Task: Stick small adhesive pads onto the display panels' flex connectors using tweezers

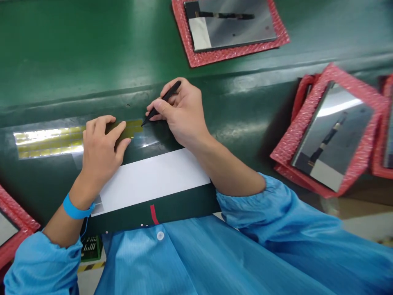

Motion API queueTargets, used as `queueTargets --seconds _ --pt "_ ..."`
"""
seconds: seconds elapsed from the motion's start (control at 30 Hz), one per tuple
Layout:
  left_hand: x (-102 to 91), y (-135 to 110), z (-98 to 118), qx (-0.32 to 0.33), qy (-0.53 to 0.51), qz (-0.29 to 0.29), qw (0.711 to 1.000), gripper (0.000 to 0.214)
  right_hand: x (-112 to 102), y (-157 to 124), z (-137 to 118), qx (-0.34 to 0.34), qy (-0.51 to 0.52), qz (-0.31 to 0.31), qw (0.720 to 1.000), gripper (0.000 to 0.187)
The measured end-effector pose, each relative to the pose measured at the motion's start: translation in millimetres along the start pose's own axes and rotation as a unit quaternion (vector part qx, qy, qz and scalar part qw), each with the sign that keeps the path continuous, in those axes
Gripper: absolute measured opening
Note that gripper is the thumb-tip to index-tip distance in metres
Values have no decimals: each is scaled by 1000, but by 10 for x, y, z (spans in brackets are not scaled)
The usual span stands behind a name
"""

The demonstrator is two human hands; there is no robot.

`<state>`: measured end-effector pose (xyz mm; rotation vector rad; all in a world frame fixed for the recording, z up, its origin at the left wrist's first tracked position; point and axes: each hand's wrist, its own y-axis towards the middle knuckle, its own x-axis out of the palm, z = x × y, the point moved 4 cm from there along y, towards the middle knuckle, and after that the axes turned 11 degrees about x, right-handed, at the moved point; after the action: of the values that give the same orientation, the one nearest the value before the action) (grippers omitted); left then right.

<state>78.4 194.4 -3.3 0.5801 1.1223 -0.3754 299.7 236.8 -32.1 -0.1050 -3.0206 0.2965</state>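
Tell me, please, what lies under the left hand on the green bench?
The left hand presses flat on a strip of yellow tape pieces on clear film; the part beneath the palm is covered.

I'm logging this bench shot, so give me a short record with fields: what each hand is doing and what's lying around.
left hand: left hand pressed flat on the yellow tape strip, a blue wristband on the wrist
right hand: right hand grips black tweezers, tip at the strip's right end
surface: green bench
in front of person: white sheet
nearby: screen panels on red bubble wrap, one at top, one at right
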Motion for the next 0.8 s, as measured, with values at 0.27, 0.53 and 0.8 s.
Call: queueTargets --seconds 0.27,0.53,0.8 --pt "12 2 -2 -4 -11 -8 1000 38 15 18 -12 8 -12 2 1000 34" --pt "17 3 -18 -13 -19 -5 1000 35 51 17 -27 7 42 -34 999 52" --pt "-294 319 -28 -41 -30 -82 995 32 -686 -117 -373 -25 136 66 988 59"
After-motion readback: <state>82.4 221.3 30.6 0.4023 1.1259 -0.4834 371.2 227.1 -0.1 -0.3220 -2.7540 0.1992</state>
